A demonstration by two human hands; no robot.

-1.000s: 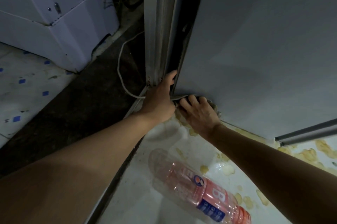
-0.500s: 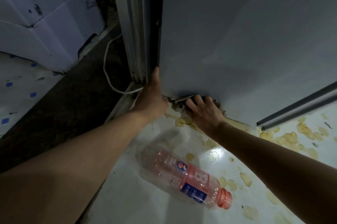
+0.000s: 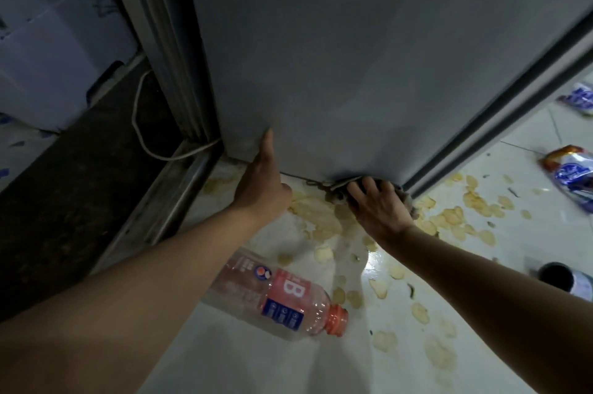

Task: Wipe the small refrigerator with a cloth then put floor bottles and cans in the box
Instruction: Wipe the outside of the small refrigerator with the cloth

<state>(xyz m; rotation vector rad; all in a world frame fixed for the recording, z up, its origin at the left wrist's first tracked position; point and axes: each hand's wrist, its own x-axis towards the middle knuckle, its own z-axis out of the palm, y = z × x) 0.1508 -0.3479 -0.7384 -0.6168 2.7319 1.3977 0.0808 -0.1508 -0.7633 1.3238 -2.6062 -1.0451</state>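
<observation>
**Wiping at the fridge's foot; floor pickup not begun**

The right hand (image 3: 380, 207) lies flat, fingers spread, pressing the cloth (image 3: 337, 193) against the bottom edge of the small refrigerator (image 3: 337, 56), at about 1 o'clock from the frame's centre. The left hand (image 3: 261, 183) braces the refrigerator's lower left corner, thumb straight up along the edge; its other fingers are hidden, so whether they grip anything cannot be told. By the look of it, the wiping step is in hand and down to the lowest strip of the side panel.

The second step looks untouched. A clear bottle (image 3: 276, 294) with a pink label and orange cap lies on its side on the floor (image 3: 224, 361) at 6 o'clock, apparently empty. A can (image 3: 564, 279) lies at 4 o'clock, its dark open mouth toward the camera; contents cannot be seen. Crumpled snack bags (image 3: 571, 172) sit at 3 o'clock amid scattered chips (image 3: 465, 213). No box is in view.
</observation>
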